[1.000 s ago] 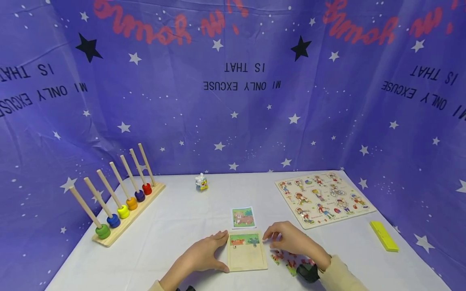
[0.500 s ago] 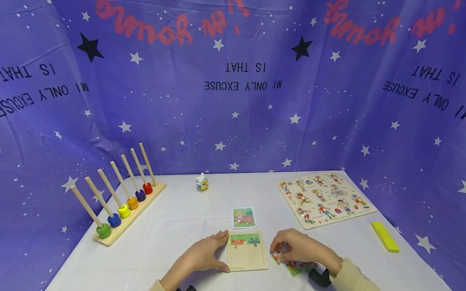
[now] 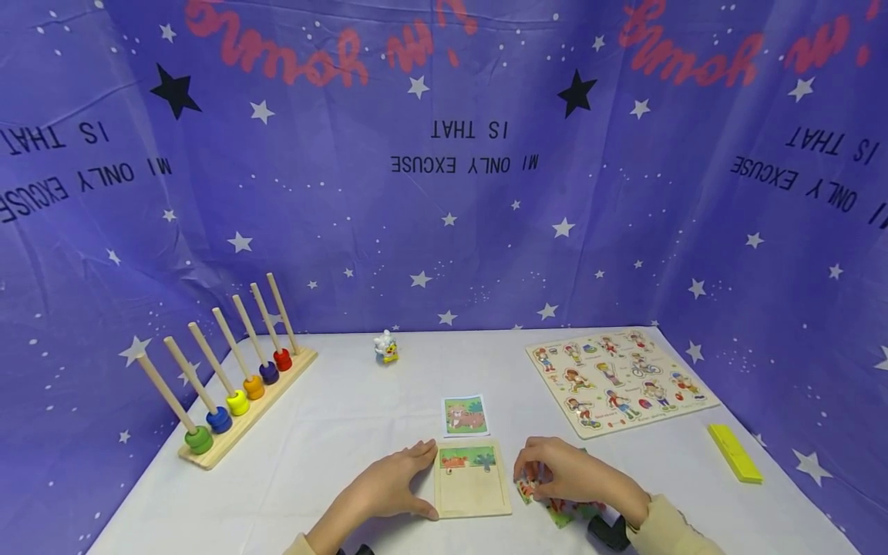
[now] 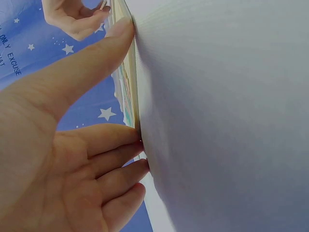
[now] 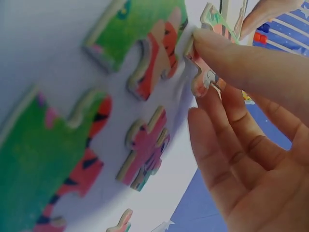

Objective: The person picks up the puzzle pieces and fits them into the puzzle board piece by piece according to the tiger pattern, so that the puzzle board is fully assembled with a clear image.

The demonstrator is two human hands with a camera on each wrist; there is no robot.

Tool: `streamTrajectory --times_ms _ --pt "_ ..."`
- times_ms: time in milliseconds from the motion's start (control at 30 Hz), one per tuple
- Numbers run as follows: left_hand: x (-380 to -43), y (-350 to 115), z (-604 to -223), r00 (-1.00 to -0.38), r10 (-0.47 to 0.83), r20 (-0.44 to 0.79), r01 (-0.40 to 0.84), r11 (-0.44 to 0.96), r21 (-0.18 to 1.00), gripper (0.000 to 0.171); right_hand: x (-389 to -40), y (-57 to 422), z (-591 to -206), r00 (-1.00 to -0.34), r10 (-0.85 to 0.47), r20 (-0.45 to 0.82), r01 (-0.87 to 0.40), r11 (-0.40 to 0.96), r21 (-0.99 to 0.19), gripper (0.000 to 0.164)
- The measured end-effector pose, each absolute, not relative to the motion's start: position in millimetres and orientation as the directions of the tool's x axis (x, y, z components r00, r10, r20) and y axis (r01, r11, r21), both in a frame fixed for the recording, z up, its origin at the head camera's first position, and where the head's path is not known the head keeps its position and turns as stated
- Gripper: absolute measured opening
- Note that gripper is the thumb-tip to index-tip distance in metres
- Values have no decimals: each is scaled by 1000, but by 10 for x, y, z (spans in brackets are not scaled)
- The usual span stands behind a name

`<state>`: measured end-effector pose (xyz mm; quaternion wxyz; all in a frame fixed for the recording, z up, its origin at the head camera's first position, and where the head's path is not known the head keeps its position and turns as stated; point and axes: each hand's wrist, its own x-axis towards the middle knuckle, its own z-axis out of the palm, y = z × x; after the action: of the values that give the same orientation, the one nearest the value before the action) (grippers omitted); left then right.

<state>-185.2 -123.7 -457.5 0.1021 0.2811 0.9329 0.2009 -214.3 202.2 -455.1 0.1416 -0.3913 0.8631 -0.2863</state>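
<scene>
Txt on cloth, mostly upside-dn

Purple backdrop cloth (image 3: 444, 196): "IS THAT" + "ONLY EXCUSE" in blk caps, short word before it poss. "MI"; rpts ctr & both sides. Red script up top starts "I'm", rest unclear. Sports-figure board (image 3: 627, 385): tiny captions, too small to read.

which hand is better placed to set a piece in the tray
Probably the right hand: it pinches a piece just right of the tray, with loose pieces close by. The left hand rests against the tray's left edge.
</scene>
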Motion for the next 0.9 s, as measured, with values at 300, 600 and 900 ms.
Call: streamTrajectory --times_ms 300,600,900 --pt "-1848 -1230 -4588 -827 555 -90 471 771 429 98 -2226 2020 -4562 -631 -776 -3 -607 496 -620 17" --pt "-1840 -1241 -4576 -819 568 -75 483 755 443 99 -2278 2025 -4557 -562 -823 89 -648 371 -665 13" --pt "-1841 -1239 -4572 -823 563 -79 478 761 440 98 -2284 1885 -4516 -574 -802 166 -684 357 -636 14"
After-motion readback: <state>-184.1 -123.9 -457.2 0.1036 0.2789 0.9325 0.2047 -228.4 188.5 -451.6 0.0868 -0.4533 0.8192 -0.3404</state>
